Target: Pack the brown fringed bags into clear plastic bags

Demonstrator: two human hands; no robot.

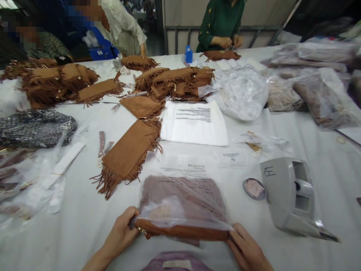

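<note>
A brown zip pouch (194, 232) lies most of the way inside a clear printed plastic bag (180, 171), its zipped edge showing at the bag's mouth nearest me. My left hand (125, 229) grips the left corner of pouch and bag, beside the gold zip pull. At the right corner, my right hand (245, 244) pinches the bag's edge and the pouch. Beyond the bag sits a stack of white printed plastic bags (194, 124). Just left of it lies a tan fringed suede pouch (125, 150).
A grey tape dispenser (287, 195) stands at right, by a small round tin (254, 188). More fringed pouches (177, 79) are piled at the back, near crumpled clear plastic (241, 92). Bagged goods (324, 90) fill the far right. Co-workers stand across the table, one in green (221, 24).
</note>
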